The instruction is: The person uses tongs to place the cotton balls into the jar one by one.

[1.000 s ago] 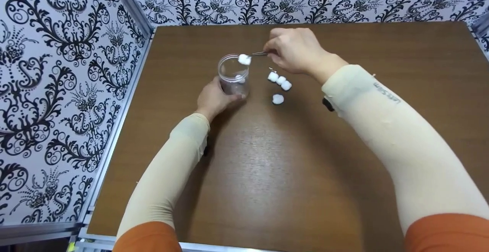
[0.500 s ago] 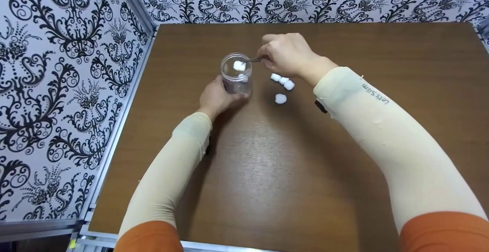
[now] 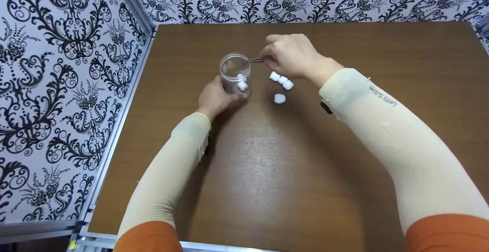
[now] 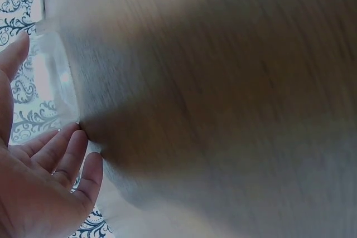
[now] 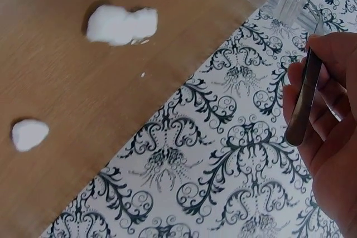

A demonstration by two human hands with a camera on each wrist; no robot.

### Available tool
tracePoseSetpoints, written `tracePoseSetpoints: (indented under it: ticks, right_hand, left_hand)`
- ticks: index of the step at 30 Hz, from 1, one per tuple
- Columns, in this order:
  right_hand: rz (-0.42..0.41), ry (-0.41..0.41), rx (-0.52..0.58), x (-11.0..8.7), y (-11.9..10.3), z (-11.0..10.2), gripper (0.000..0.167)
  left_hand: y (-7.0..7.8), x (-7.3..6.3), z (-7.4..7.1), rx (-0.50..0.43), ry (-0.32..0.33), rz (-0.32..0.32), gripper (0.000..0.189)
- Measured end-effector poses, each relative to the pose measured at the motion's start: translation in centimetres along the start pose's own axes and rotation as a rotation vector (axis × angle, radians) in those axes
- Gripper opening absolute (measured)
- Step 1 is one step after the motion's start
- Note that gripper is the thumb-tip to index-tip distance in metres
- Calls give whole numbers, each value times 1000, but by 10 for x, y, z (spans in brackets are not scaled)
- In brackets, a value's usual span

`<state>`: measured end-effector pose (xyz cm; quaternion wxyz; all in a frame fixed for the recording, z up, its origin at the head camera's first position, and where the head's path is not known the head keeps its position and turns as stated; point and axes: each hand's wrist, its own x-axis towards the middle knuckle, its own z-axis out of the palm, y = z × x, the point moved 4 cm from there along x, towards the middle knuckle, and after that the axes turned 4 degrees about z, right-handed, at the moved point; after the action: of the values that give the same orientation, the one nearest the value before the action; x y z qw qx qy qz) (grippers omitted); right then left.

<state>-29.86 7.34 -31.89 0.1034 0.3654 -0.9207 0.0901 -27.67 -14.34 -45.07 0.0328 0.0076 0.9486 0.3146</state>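
My left hand (image 3: pixel 216 98) holds a clear plastic jar (image 3: pixel 225 83) upright on the table, its thumb in front of the base. In the left wrist view the jar (image 4: pixel 66 79) shows only partly, between thumb and fingers. Inside it, white cotton balls (image 3: pixel 242 86) lie low down. Above and right of the jar, my right hand (image 3: pixel 292 55) pinches metal tweezers (image 5: pixel 305 101), whose tips reach over the rim with nothing between them. Three cotton balls (image 3: pixel 282 80) sit in a touching row right of the jar. A single cotton ball (image 3: pixel 280 99) lies nearer me.
The brown wooden table (image 3: pixel 252 175) runs back to a patterned wall (image 3: pixel 282 2). Another patterned panel (image 3: pixel 68 84) with a metal frame borders its left side. Small white bits (image 5: pixel 143 74) lie near the cotton in the right wrist view.
The tweezers brought a cotton ball leftward over the jar's mouth and let it go. It now rests inside, lower down. The left hand has kept its hold on the jar.
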Motion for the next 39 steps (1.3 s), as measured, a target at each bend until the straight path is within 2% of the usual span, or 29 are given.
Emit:
tracePoseSetpoints:
  ticks: [8, 21, 29, 34, 39]
  right_hand:
    - [61, -3, -19, -42, 35, -10, 20]
    - [210, 4, -57, -140, 105, -6, 17]
    - [293, -25, -77, -196, 141, -4, 16]
    - [341, -51, -88, -219, 155, -1, 16]
    - [363, -67, -89, -227, 160, 3, 17]
  left_hand:
    - [0, 0, 0, -10, -10, 4, 88]
    - [0, -1, 0, -19, -4, 19, 87]
    - [-1, -1, -1, -25, -5, 27, 87]
    - [-2, 0, 0, -35, -9, 33, 89]
    - [-1, 1, 0, -36, -10, 42, 88]
